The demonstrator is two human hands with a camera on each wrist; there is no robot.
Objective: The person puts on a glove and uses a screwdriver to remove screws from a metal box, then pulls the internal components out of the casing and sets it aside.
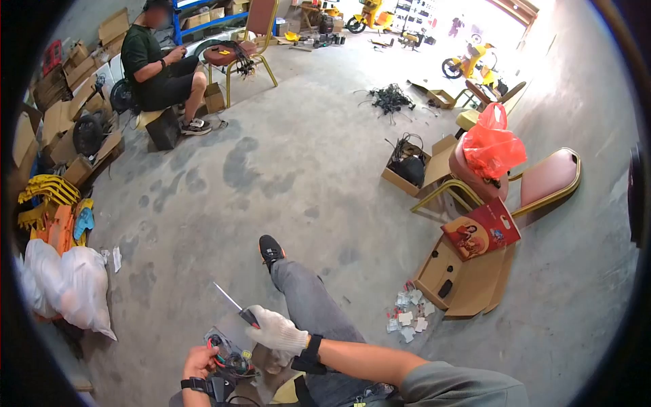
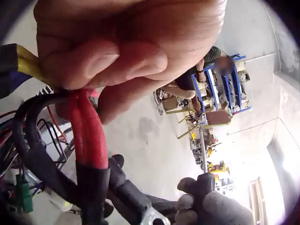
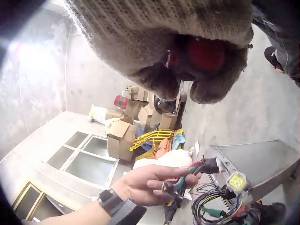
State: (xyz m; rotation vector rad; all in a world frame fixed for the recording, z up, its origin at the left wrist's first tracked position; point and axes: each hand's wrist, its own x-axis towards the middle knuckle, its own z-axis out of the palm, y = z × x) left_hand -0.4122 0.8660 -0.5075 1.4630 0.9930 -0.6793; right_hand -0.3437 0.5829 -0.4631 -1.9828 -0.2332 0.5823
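My bare left hand (image 1: pixel 199 361) pinches a thick red wire (image 2: pixel 89 133) with black sleeving, and a metal ring terminal (image 2: pixel 154 217) shows below it in the left wrist view. Around that hand is a bundle of wires (image 3: pixel 206 199) with a white connector (image 3: pixel 237 181) beside a finned metal part. My right hand (image 1: pixel 279 330), in a whitish knitted glove, grips a screwdriver by its black and red handle (image 3: pixel 204 56). In the head view the screwdriver's shaft (image 1: pixel 228 297) points up and left, above the left hand and apart from the wires.
A seated person (image 1: pixel 159 68) is at the upper left near a chair. White bags (image 1: pixel 71 281) and yellow parts lie at the left. On the right are an open cardboard box (image 1: pixel 468 278), small white pieces (image 1: pixel 407 317) and a chair with a red bag (image 1: pixel 493 146).
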